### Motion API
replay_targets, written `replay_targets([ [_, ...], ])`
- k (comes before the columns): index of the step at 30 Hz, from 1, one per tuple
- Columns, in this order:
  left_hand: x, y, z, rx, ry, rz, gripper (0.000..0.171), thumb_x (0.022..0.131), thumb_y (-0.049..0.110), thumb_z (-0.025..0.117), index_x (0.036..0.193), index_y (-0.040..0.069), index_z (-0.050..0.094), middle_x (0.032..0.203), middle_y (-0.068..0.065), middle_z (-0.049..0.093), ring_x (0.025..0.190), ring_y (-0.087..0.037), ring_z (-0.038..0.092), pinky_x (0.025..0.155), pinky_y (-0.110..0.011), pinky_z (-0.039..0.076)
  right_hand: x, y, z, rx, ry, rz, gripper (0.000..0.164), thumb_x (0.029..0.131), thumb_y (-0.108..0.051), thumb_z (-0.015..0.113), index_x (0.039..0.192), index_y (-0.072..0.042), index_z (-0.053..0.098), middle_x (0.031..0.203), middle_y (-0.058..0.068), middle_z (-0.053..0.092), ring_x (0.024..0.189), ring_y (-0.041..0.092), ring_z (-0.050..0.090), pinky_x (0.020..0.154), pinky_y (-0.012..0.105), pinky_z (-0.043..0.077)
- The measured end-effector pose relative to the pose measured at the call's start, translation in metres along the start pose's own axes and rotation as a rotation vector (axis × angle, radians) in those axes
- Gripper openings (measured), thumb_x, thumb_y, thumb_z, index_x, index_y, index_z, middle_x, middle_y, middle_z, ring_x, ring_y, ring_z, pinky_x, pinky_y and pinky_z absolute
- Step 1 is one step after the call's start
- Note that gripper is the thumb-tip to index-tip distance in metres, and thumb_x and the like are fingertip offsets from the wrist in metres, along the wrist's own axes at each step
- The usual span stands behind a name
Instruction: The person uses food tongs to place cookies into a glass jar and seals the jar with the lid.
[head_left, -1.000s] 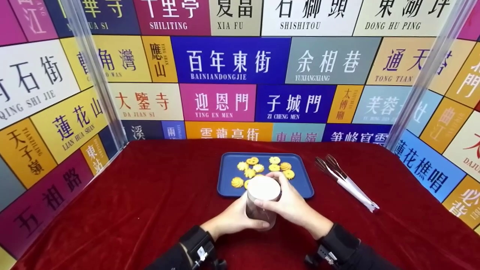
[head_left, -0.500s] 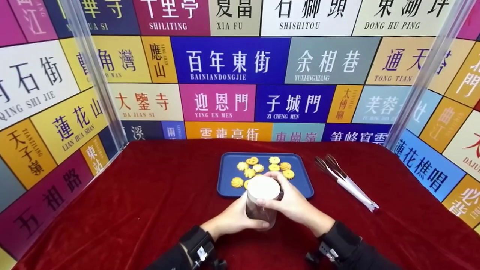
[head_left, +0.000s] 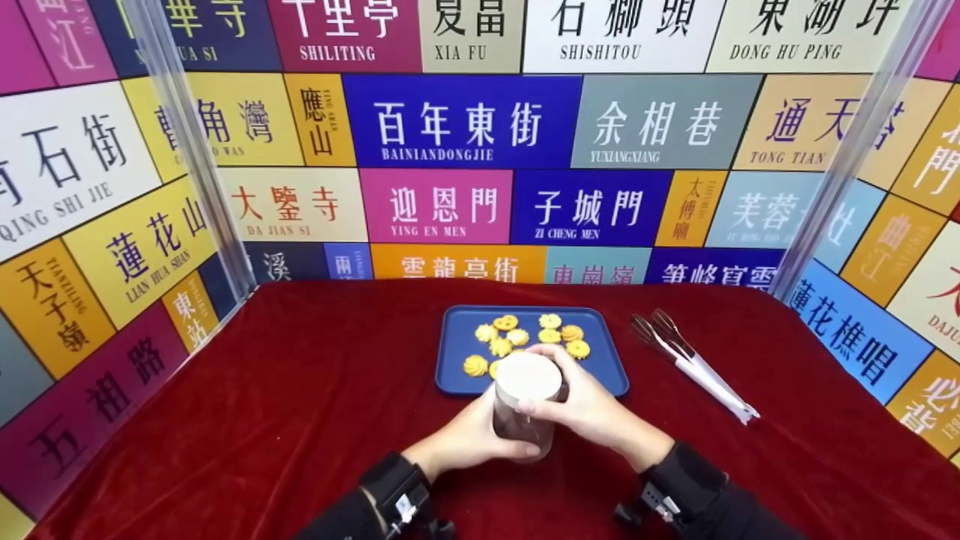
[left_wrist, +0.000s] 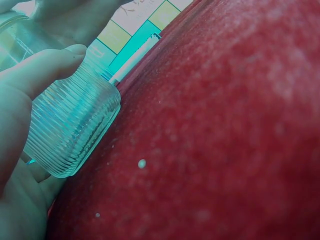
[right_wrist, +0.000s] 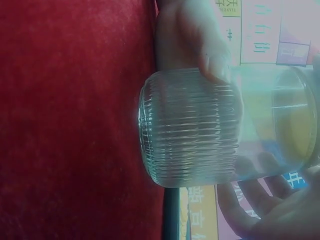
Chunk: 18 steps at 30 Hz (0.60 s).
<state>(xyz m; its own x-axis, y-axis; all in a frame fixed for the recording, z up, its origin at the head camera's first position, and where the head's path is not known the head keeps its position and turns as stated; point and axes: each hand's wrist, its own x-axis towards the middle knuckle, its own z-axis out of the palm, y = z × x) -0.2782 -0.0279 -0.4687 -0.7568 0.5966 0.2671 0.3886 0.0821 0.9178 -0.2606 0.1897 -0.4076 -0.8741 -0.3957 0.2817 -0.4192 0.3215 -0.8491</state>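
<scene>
A clear jar (head_left: 517,429) with a pale round lid (head_left: 529,373) stands upright between my two hands, in front of the tray. My left hand (head_left: 466,436) grips the lower body, its thumb across the near side. Around the lid and upper rim curl the fingers of my right hand (head_left: 589,403), with the thumb at the lid's near edge. In the left wrist view, vertical ribs run down the jar (left_wrist: 75,120), close over the red cloth. The right wrist view shows the ribbed glass (right_wrist: 192,132) see-through, with the left thumb (right_wrist: 216,62) against it.
A blue tray (head_left: 455,330) holding several yellow cookies (head_left: 500,346) lies just behind the jar, partly hidden by the hands. Tongs (head_left: 705,375) with white handles lie right of the tray on the red cloth (head_left: 315,405). Walls printed with colourful signs (head_left: 457,120) enclose the table.
My right hand has turned slightly, its thumb shifting a little to the right along the lid edge and the wrist moving outward. The left hand and jar stay in place.
</scene>
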Motion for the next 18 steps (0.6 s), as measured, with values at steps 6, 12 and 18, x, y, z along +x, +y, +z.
replay_targets([
  [6,0.000,0.000,-0.001,-0.008,-0.014,0.013,0.093,0.084,0.022,0.092,0.159,0.017,0.037,0.148,0.008,0.056,0.135,-0.011,0.055,0.116,-0.030,0.043,-0.001,-0.005,0.008,-0.035,0.095,0.061,0.083,0.081,-0.033,0.094,0.148,-0.016,0.048,0.139,0.007,0.061,0.124,0.024,0.060,0.109,0.048,0.045],
  [12,-0.001,0.001,0.000,0.028,-0.004,0.003,0.095,0.083,0.025,0.093,0.159,0.017,0.036,0.148,0.009,0.055,0.135,-0.010,0.054,0.116,-0.030,0.043,-0.003,-0.011,0.017,-0.093,0.201,0.126,0.080,0.077,-0.038,0.096,0.140,-0.016,0.053,0.132,0.006,0.066,0.119,0.023,0.063,0.103,0.046,0.048],
  [18,-0.001,0.001,0.000,0.032,0.002,0.001,0.095,0.083,0.024,0.093,0.159,0.017,0.037,0.148,0.008,0.055,0.134,-0.010,0.054,0.116,-0.030,0.042,-0.003,-0.012,0.018,-0.106,0.213,0.125,0.076,0.076,-0.039,0.096,0.135,-0.015,0.055,0.127,0.006,0.067,0.116,0.022,0.064,0.102,0.046,0.049],
])
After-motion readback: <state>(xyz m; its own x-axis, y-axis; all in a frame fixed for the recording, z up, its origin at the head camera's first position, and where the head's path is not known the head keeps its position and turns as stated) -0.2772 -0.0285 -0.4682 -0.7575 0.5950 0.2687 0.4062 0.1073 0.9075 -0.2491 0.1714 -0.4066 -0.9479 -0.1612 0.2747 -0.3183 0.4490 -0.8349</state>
